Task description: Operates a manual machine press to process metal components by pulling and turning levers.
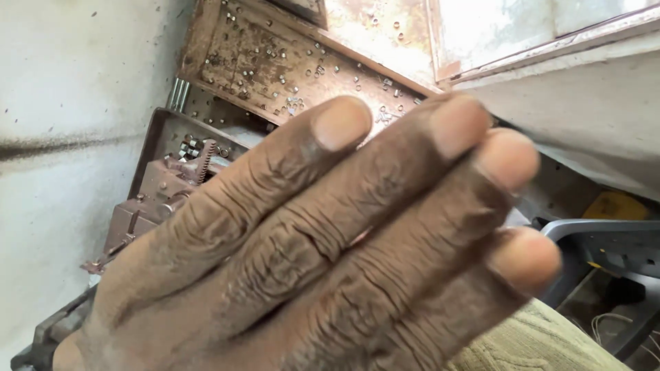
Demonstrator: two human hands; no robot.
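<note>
Head view. A whitewashed wall (62, 103) fills the left of the scene, and a pale window frame (550, 41) crosses the far right. Between them, a rusty metal tray (275, 62) leans at a tilt, studded with small loose metal pieces. Below it, at left, sits a brown machine (155, 199) with a toothed part and a clamp-like block. One hand (323, 247) is raised close to the camera, back outward, fingers (340, 124) extended and held together, gripping nothing; which hand it is cannot be told, and no second hand shows. It covers most of the machine. A grey plastic chair (605, 254) stands at near right. Risk, as judged: with the hand blocking sight, a finger could catch the toothed part, or a knock could spill the loose pieces.
</note>
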